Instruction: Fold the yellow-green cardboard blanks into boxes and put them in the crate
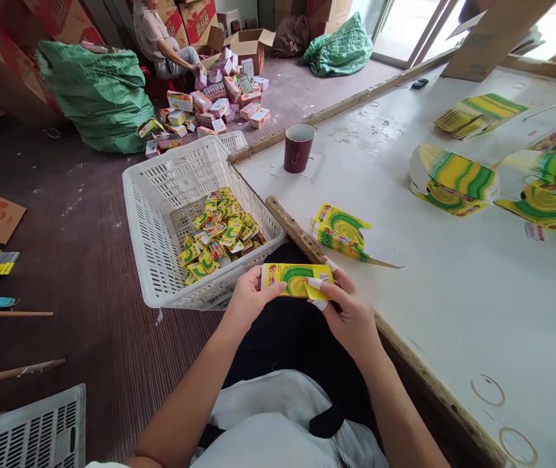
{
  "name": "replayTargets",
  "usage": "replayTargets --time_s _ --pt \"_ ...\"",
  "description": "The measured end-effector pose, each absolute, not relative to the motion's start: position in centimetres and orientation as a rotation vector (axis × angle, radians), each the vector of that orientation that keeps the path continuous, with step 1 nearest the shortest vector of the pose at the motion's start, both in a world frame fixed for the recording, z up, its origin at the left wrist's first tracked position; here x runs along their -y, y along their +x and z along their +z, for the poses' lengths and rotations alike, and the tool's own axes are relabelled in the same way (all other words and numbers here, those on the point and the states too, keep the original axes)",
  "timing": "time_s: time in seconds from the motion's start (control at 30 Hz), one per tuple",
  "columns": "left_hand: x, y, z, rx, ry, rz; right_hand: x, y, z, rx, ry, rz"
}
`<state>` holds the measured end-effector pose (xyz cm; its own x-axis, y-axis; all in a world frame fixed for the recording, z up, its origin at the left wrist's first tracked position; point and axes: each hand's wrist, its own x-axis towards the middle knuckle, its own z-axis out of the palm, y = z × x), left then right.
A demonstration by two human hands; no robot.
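Note:
Over my lap I hold a small yellow and green printed cardboard box (297,281) between both hands. My left hand (251,296) is closed on its left end, thumb lying along the front. My right hand (348,305) grips the right end, with white wraps on several fingertips. Part of the box is hidden behind those fingers. Just beyond, a stack of flat yellow-green cartons (341,231) lies on the white table (453,286). To the left, a white plastic basket (155,244) contains a heap of small yellow boxes (222,231).
A maroon mug (299,149) stands near the table's wooden edge strip (302,237). More flat carton stacks (458,179) lie to the right. On the floor are a green sack (95,94), a pile of pink boxes (219,97) and a seated person (160,42).

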<state>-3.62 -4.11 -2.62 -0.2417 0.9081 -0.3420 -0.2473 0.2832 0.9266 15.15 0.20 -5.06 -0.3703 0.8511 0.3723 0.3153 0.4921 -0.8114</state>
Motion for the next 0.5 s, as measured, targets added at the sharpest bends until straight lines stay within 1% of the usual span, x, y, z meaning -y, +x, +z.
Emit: replayTargets --time_s 0.13,0.27,0.33,0.5 --pt "4.2 -3.3 -2.3 -1.366 0.605 1.267 -0.2 15.6 -4.7 2.006 -0.914 0.844" --pt "4.4 -3.4 -1.8 -1.366 0.577 1.277 -0.1 16.3 -4.3 2.049 -0.830 1.080" --pt "4.5 -3.3 -1.5 -1.372 0.600 1.268 0.2 16.2 -4.4 1.976 -0.805 1.199" --pt "4.6 -2.8 -1.2 -1.429 0.679 1.269 1.0 14.8 -5.4 1.615 -0.935 1.295"
